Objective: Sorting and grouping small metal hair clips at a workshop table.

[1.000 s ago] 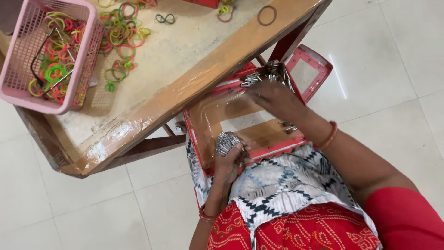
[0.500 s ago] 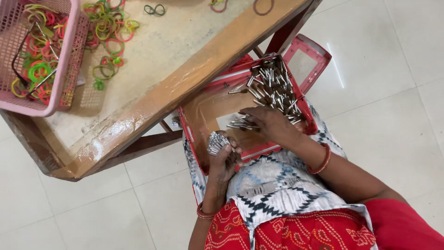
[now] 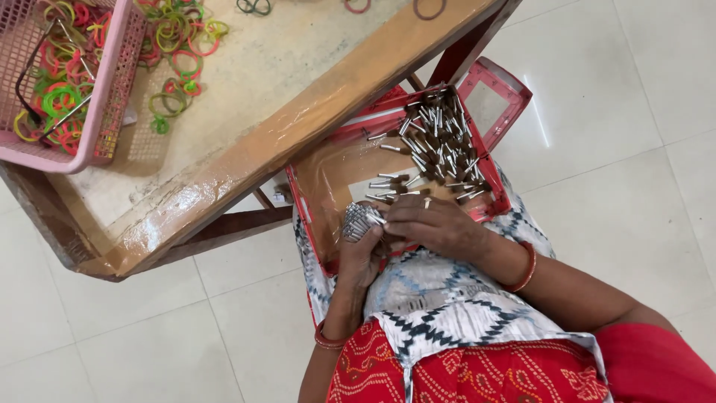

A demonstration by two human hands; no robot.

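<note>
One red tray on the lap, dozens of metal-tipped pins heaped at its far end. Left hand fingers clasping one pin bundle; right hand fingers curled beside it. Surface edge just above; bare floor around.

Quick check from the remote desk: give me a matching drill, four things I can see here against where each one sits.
Things:
1. pink basket
2. red tray
3. bundle of metal pieces
4. loose rubber bands

Places:
A. gripped in the left hand
B. on the person's lap
C. scattered on the wooden table, right of the basket
D. at the table's left end

Pairs: 1-D, 2-B, 3-A, 4-C
</note>
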